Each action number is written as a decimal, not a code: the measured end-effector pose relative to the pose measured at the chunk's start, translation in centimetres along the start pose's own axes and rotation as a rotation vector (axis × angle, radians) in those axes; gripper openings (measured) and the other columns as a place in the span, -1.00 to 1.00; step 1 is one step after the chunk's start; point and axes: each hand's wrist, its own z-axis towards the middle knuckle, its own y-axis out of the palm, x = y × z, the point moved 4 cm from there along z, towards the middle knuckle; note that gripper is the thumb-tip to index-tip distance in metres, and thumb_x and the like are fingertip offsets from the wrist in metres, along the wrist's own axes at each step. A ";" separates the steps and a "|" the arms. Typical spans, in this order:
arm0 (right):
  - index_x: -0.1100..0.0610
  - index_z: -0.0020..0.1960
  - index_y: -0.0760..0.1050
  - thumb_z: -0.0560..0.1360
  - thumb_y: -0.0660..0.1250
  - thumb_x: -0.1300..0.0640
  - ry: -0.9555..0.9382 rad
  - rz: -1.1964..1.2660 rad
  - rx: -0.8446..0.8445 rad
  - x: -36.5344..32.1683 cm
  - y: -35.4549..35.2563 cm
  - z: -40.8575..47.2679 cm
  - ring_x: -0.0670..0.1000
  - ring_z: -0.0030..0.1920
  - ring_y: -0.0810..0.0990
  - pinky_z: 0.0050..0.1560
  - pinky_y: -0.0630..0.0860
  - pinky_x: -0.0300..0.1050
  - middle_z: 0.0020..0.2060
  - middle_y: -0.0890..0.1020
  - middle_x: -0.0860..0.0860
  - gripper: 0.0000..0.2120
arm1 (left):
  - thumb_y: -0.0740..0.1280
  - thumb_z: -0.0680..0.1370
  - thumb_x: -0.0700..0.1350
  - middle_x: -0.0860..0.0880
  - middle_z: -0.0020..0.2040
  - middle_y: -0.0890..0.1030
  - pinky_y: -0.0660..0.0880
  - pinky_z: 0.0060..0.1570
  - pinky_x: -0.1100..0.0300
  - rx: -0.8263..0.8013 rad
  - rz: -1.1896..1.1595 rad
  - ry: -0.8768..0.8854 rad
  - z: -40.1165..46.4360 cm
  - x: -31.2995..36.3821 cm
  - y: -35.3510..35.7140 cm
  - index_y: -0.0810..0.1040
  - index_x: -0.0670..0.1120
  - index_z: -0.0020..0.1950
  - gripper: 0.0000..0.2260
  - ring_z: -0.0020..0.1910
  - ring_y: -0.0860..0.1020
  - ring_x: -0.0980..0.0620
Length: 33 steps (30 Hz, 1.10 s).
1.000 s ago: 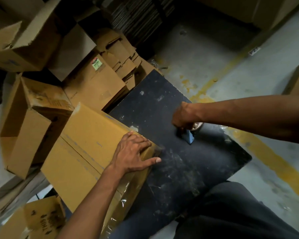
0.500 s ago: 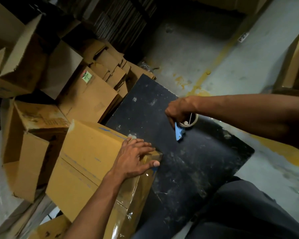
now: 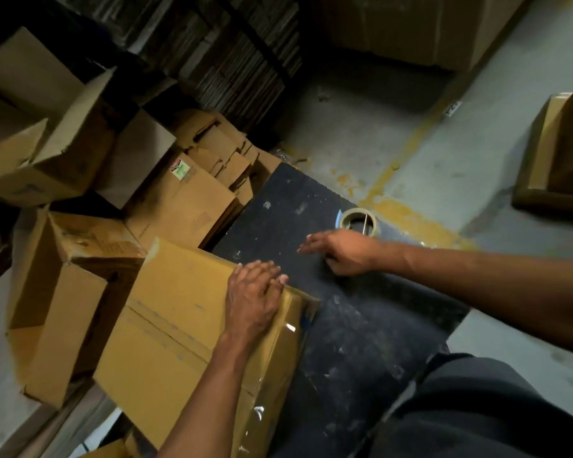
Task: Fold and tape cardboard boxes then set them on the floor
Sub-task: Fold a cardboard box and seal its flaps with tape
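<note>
We have the taped box (image 3: 186, 312) hanging over the near-left edge of the black board (image 3: 361, 325), clear tape already shining along its near side. Our left hand (image 3: 253, 297) lies flat on its top at the corner, fingers straight, gripping nothing. Our right hand (image 3: 341, 251) hovers above the board, fingers loose and empty, just short of the tape roll (image 3: 359, 223) resting at the board's far edge. Taping looks finished; we judge only lowering this box to the floor (image 3: 427, 160) remains.

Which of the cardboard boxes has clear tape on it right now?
The box under the left hand, leaning on the black table: this taped box shows shiny clear tape along its near edge. The other boxes show none.
</note>
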 end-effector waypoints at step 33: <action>0.01 0.67 -0.20 0.45 0.15 0.39 0.321 0.586 0.836 -9.6 21.1 -3.5 -0.12 0.65 -0.14 0.61 0.08 0.24 0.66 -0.18 -0.16 -0.08 | -0.13 0.66 0.25 -0.01 0.43 0.56 0.00 0.64 -0.06 0.066 -0.140 0.026 -1.3 -1.4 2.8 0.61 -0.01 0.37 -0.36 0.57 0.29 0.04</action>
